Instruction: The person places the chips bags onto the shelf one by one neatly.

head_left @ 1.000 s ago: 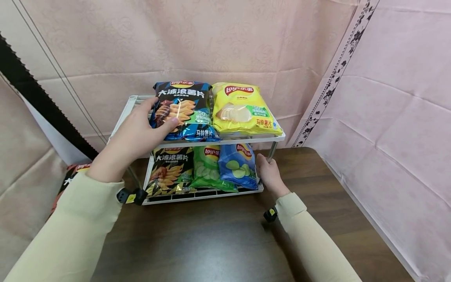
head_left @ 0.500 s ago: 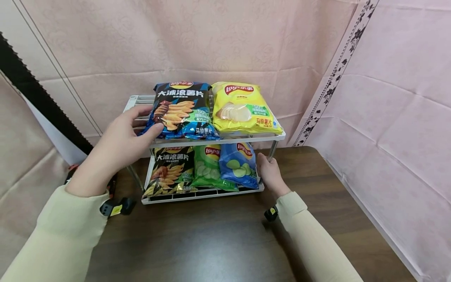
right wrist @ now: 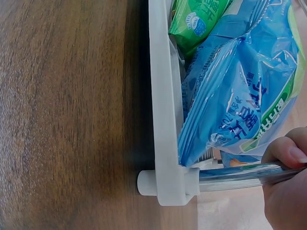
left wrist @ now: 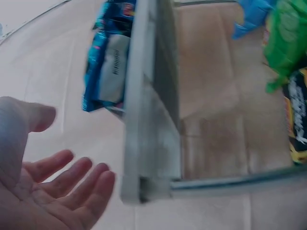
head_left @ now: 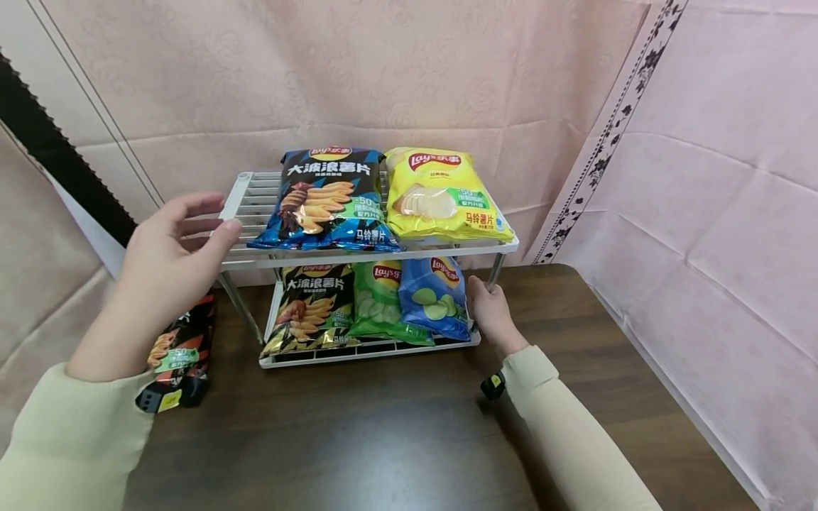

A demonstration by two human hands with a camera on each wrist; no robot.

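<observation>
A white two-tier rack stands on the brown table. On its top shelf a black-and-blue chip bag lies beside a yellow chip bag. Below are a black-and-gold chip bag, a green chip bag and a blue chip bag. My left hand is at the rack's left end, holding nothing; in the left wrist view its relaxed fingers are apart from the shelf. My right hand grips the rack's right front metal post.
A black-and-red chip bag lies on the table left of the rack, partly behind my left wrist. Pink cloth hangs behind the rack, and more cloth hangs on the right.
My left hand has let go of the black-and-blue chip bag and moved left, away from it. More of the black-and-red bag now shows. My right hand keeps its grip on the post.
</observation>
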